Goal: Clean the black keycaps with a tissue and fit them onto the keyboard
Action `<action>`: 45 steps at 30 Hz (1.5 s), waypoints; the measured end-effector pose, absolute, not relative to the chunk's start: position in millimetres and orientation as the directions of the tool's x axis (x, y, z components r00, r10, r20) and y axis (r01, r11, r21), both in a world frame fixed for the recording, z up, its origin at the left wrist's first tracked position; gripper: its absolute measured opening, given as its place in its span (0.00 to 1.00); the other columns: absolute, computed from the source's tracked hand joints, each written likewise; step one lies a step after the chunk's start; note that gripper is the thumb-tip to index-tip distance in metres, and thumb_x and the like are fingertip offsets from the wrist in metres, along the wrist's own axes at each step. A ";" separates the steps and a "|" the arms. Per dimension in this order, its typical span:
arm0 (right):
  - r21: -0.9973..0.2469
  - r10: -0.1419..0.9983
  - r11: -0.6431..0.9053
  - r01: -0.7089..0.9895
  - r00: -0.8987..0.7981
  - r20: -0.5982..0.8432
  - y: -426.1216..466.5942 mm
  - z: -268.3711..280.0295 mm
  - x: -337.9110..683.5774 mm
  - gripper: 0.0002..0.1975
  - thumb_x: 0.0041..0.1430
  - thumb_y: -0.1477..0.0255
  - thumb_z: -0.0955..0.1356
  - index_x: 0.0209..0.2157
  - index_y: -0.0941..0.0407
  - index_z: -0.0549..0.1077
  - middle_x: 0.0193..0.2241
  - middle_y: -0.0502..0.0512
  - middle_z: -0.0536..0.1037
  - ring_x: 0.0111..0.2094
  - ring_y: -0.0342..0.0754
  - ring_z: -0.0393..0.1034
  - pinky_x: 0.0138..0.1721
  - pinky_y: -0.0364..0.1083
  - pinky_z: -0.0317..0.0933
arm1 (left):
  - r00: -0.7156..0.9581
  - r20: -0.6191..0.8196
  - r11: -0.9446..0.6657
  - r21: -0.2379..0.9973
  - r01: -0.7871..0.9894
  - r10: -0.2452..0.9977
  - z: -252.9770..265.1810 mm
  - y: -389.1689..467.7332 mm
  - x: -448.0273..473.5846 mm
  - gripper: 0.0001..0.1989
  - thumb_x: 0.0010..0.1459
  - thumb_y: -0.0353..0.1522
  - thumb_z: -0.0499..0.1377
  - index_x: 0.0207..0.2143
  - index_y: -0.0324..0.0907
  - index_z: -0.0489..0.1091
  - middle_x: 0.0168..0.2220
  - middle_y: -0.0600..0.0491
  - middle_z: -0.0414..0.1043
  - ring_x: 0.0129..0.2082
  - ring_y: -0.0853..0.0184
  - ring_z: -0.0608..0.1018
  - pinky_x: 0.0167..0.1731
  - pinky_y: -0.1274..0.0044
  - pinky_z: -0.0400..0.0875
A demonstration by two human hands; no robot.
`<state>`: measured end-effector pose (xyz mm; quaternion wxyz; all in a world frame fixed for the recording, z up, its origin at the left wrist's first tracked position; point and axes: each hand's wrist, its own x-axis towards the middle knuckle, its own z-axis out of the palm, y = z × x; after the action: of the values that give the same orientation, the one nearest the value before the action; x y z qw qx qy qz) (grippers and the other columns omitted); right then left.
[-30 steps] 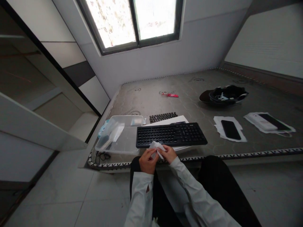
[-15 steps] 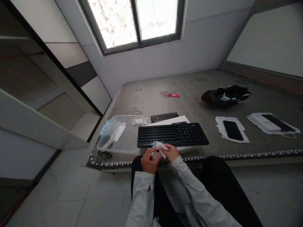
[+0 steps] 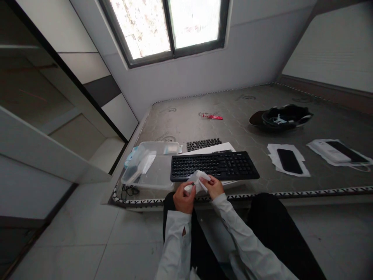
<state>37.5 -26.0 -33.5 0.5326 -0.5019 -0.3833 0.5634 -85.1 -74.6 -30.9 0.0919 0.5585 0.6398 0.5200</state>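
My left hand is closed, pinching a small black keycap between thumb and fingertips. In my right hand is a crumpled white tissue, gripped at its right side; its left part lies against the left fingers. Both hands are close together at the near edge of a black keyboard. Behind that keyboard, several loose black keycaps stand in rows, partly on a white sheet.
A clear plastic box with a white packet stands left, beside a black cable. Toward the back lie a red wrapper and a dark cap. At right, a phone rests on white paper. The mattress edge runs before my knees.
The tissue has been opened out and lifted slightly, with my right hand a little farther right. My left hand keeps its pinch on the keycap. The view has shifted slightly.
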 end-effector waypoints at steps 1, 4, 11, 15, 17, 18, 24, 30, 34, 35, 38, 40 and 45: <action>-0.969 0.986 -0.131 -0.211 0.073 -0.150 -24.7 -32.7 39.1 0.25 0.32 0.50 0.73 0.26 0.57 0.73 0.22 0.54 0.78 0.24 0.48 0.71 0.25 0.44 0.65 | -0.385 0.429 -0.129 0.787 0.603 0.817 -31.2 -74.6 -86.1 0.09 0.52 0.38 0.60 0.34 0.43 0.74 0.18 0.59 0.70 0.12 0.76 0.64 0.16 0.83 0.61; -0.981 0.993 -0.085 -0.174 0.070 -0.098 -14.7 -28.2 40.9 0.24 0.36 0.52 0.73 0.29 0.57 0.73 0.24 0.53 0.78 0.25 0.48 0.71 0.26 0.44 0.65 | -0.417 0.359 -0.081 0.829 0.553 0.835 -32.3 -74.0 -88.4 0.10 0.51 0.39 0.61 0.33 0.43 0.73 0.15 0.61 0.67 0.12 0.76 0.64 0.16 0.84 0.60; -0.953 0.993 0.108 0.282 -0.086 0.087 29.2 -18.7 26.8 0.12 0.48 0.62 0.69 0.32 0.55 0.73 0.29 0.54 0.79 0.29 0.48 0.73 0.32 0.45 0.65 | -0.349 0.433 -0.194 0.814 0.547 0.831 -27.3 -72.7 -87.7 0.11 0.56 0.36 0.58 0.38 0.42 0.74 0.34 0.52 0.75 0.16 0.77 0.65 0.19 0.82 0.63; -0.793 0.971 0.236 0.561 -0.109 0.212 30.5 -16.0 40.4 0.19 0.48 0.63 0.70 0.42 0.57 0.72 0.31 0.57 0.78 0.31 0.51 0.72 0.35 0.48 0.65 | -0.316 0.466 -0.226 0.789 0.572 0.827 -23.0 -75.1 -89.1 0.12 0.59 0.35 0.56 0.42 0.41 0.74 0.37 0.50 0.74 0.20 0.75 0.68 0.23 0.81 0.65; -0.712 0.912 0.354 0.606 -0.056 0.406 21.6 -11.3 53.8 0.22 0.50 0.63 0.69 0.46 0.59 0.70 0.39 0.63 0.76 0.40 0.55 0.70 0.41 0.51 0.64 | -0.308 0.458 -0.227 0.793 0.565 0.834 -22.8 -76.3 -90.5 0.13 0.59 0.36 0.56 0.43 0.42 0.74 0.37 0.50 0.74 0.22 0.73 0.70 0.24 0.81 0.66; -0.678 0.878 0.406 0.613 -0.056 0.475 15.8 -8.1 60.3 0.21 0.52 0.64 0.69 0.46 0.59 0.70 0.40 0.64 0.75 0.42 0.56 0.69 0.43 0.52 0.63 | -0.301 0.454 -0.232 0.797 0.557 0.839 -23.3 -76.7 -91.2 0.12 0.58 0.36 0.56 0.42 0.42 0.75 0.36 0.50 0.75 0.23 0.73 0.71 0.24 0.81 0.67; -0.657 0.776 0.626 0.421 -0.425 0.466 -18.7 3.3 74.3 0.08 0.58 0.69 0.66 0.35 0.54 0.77 0.31 0.55 0.79 0.32 0.48 0.70 0.35 0.47 0.64 | -0.277 0.437 -0.248 0.816 0.521 0.855 -28.6 -75.1 -92.6 0.10 0.57 0.36 0.59 0.37 0.43 0.77 0.34 0.52 0.76 0.26 0.70 0.73 0.27 0.79 0.68; -0.710 0.785 0.606 0.358 -0.413 0.461 -29.6 -8.4 73.5 0.11 0.56 0.65 0.68 0.41 0.51 0.77 0.33 0.54 0.81 0.30 0.47 0.72 0.36 0.47 0.64 | -0.179 0.442 -0.311 0.817 0.486 0.879 -31.3 -74.7 -90.4 0.10 0.58 0.37 0.58 0.37 0.44 0.77 0.35 0.51 0.77 0.36 0.66 0.77 0.37 0.76 0.71; -0.721 0.790 0.599 0.349 -0.407 0.459 -27.9 -11.2 76.5 0.10 0.55 0.65 0.69 0.38 0.50 0.78 0.31 0.53 0.81 0.29 0.47 0.72 0.36 0.47 0.63 | -0.147 0.434 -0.317 0.814 0.488 0.889 -32.5 -75.3 -91.1 0.11 0.59 0.38 0.56 0.39 0.44 0.77 0.37 0.50 0.77 0.37 0.65 0.77 0.39 0.75 0.71; -0.722 0.787 0.601 0.341 -0.406 0.464 -27.6 -11.2 76.7 0.09 0.54 0.64 0.69 0.37 0.50 0.78 0.31 0.53 0.81 0.28 0.47 0.71 0.36 0.47 0.62 | -0.141 0.429 -0.316 0.816 0.484 0.892 -32.2 -75.2 -91.2 0.12 0.60 0.38 0.56 0.40 0.44 0.76 0.37 0.50 0.77 0.38 0.65 0.77 0.39 0.75 0.71; -0.728 0.787 0.602 0.328 -0.401 0.470 -27.8 -11.3 76.1 0.09 0.53 0.62 0.70 0.34 0.51 0.79 0.29 0.53 0.81 0.28 0.47 0.71 0.36 0.47 0.62 | -0.104 0.388 -0.304 0.839 0.452 0.916 -30.1 -74.4 -90.6 0.15 0.61 0.40 0.54 0.42 0.43 0.75 0.39 0.48 0.77 0.40 0.64 0.77 0.41 0.74 0.70; -0.734 0.790 0.596 0.325 -0.399 0.465 -27.9 -11.9 75.9 0.11 0.52 0.61 0.70 0.35 0.51 0.78 0.29 0.53 0.80 0.28 0.46 0.69 0.35 0.47 0.62 | -0.070 0.357 -0.294 0.851 0.435 0.931 -29.3 -73.5 -89.4 0.17 0.61 0.41 0.52 0.40 0.42 0.76 0.37 0.47 0.77 0.39 0.63 0.77 0.40 0.74 0.71; -0.728 0.769 0.617 0.299 -0.424 0.478 -25.9 -17.0 78.8 0.16 0.50 0.58 0.71 0.38 0.50 0.78 0.27 0.53 0.79 0.30 0.47 0.70 0.35 0.46 0.61 | -0.021 0.278 -0.246 0.880 0.408 0.960 -32.9 -71.3 -86.4 0.20 0.61 0.44 0.51 0.34 0.41 0.77 0.29 0.49 0.76 0.30 0.65 0.77 0.29 0.77 0.72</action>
<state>78.8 -25.9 -17.0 0.4187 -0.3357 -0.7957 0.2807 -86.4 -71.3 -32.9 0.2947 0.6347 0.5388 0.4690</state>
